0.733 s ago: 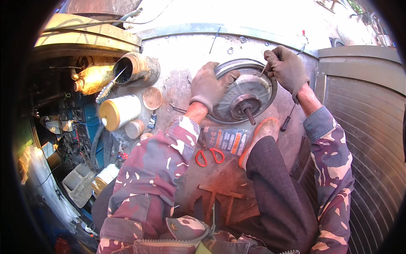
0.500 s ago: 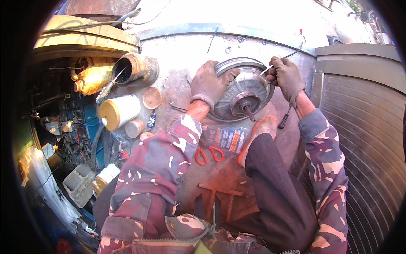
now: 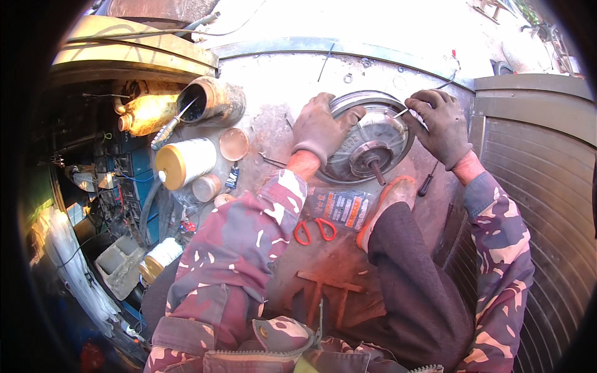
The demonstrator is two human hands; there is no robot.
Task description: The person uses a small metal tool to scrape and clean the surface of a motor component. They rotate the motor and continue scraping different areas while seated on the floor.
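Note:
A round metal wheel hub [image 3: 371, 138] with a short axle pointing toward me is tilted up on the ground near my foot. My left hand [image 3: 322, 132], in a grey-brown glove, is closed round the hub's left side, thumb over its face. My right hand [image 3: 440, 126], gloved too, is at the right rim. Its fingers pinch a thin pale rod [image 3: 401, 113] whose tip meets the hub near the rim; the rod's other end is hidden by the hand. Below the right hand lies a screwdriver with a black handle [image 3: 425, 185].
Red-handled scissors [image 3: 315, 231] and a printed plastic packet [image 3: 343, 209] lie before my shoe [image 3: 396, 198]. At left are a rusty can [image 3: 225, 102] holding a tool, a white tub [image 3: 186, 163] and a yellow jug [image 3: 147, 115]. A ribbed metal panel [image 3: 541, 174] borders the right.
The whole scene has shifted slightly right and down in view. My right hand has turned at the rim, its fingers bent higher over the rod. My left hand keeps its hold on the hub.

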